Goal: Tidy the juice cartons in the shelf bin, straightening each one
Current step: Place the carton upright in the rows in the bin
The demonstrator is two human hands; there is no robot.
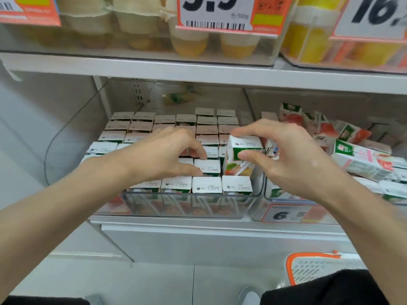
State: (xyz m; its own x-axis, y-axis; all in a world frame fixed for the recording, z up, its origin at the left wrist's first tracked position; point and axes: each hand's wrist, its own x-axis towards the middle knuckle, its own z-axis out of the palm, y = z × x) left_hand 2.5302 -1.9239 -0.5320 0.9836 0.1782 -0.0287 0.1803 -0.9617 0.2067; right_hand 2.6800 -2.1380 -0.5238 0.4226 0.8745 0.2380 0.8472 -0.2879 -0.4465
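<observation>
I count 2 hands, 2 clear bins. L bin [187, 198]: cartons [206, 184] stand upright, long axes vertical, tops up. Front row has 4; the rows behind are partly hidden by my L hand [163, 155], whose thumb & forefinger pinch a second-row carton [208, 167]. R hand [293, 159] grips 1 raised carton [243, 146] at that bin's R end, slightly tilted, straw side facing me. R bin [286, 195]: loose cartons [363, 159] lying jumbled, count unclear.

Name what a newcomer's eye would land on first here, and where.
Centre frame, the right hand grips a raised carton above the neat rows in the clear bin. Beside it, the left hand pinches a second carton. Jumbled cartons fill the bin to the right.
</observation>
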